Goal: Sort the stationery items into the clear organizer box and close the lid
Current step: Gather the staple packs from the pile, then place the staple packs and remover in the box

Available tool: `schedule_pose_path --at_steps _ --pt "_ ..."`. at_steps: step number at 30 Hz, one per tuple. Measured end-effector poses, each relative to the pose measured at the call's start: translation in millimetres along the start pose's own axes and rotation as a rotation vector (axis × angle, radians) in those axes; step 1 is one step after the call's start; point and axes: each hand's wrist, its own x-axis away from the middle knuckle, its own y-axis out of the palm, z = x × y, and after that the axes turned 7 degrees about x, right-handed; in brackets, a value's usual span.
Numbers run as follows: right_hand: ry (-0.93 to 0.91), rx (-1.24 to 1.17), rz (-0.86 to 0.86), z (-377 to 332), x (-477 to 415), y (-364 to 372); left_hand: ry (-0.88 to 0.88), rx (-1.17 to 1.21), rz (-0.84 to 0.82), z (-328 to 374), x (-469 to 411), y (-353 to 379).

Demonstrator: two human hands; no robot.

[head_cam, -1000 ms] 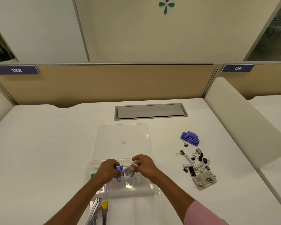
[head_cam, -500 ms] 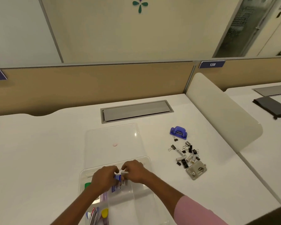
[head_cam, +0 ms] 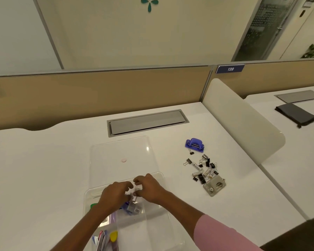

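- the left hand [head_cam: 114, 193] and the right hand [head_cam: 149, 187] meet over the far end of the clear box [head_cam: 158, 214], fingers curled toward each other.
- between the fingertips sits a small white packet [head_cam: 137, 190]; both hands seem to pinch it, though how firm the hold is cannot be told.
- just below the left hand, inside the box, lies a small blue and grey packet [head_cam: 131, 208].
- nearer the person, under the left forearm, pens [head_cam: 101, 240] and a yellow piece [head_cam: 113, 236] lie in a narrow compartment of the box.
- a green item [head_cam: 93, 205] shows at the box wall just left of the left wrist.
- the clear lid [head_cam: 123, 153] lies flat on the white desk [head_cam: 34, 169] beyond the hands, its near edge touching the box.
- well to the right of the right hand lies a loose heap of binder clips [head_cam: 203, 167] and small tubes.
- a grey hole punch [head_cam: 214, 185] rests at the near side of that heap; a blue hole punch [head_cam: 194, 144] sits at its far side.
- a pink sleeve [head_cam: 223, 234] covers the right upper arm.
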Motion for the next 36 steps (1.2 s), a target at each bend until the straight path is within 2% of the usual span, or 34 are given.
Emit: schedule_pose_path --at_steps 7,14,20,24,32,36 --pt "0.093 -0.331 0.155 19.5 7.2 -19.7 -0.054 0.177 0.025 23.4 -9.2 -1.6" --pt "0.193 -0.412 0.236 51.8 17.8 -45.0 -0.026 0.274 0.054 53.2 -26.8 2.9" --pt "0.295 -0.452 0.284 84.3 32.2 -66.3 0.014 0.359 0.005 91.6 -49.0 12.7" --pt "0.363 -0.450 0.358 108.4 39.4 -80.8 0.058 0.390 -0.029 124.5 -64.6 22.1" --pt "0.539 -0.592 0.546 161.1 54.1 -113.1 0.154 0.316 -0.083 179.5 -97.9 45.5" --pt "0.614 -0.578 0.638 188.8 58.5 -132.8 0.160 0.376 -0.100 197.3 -118.1 61.0"
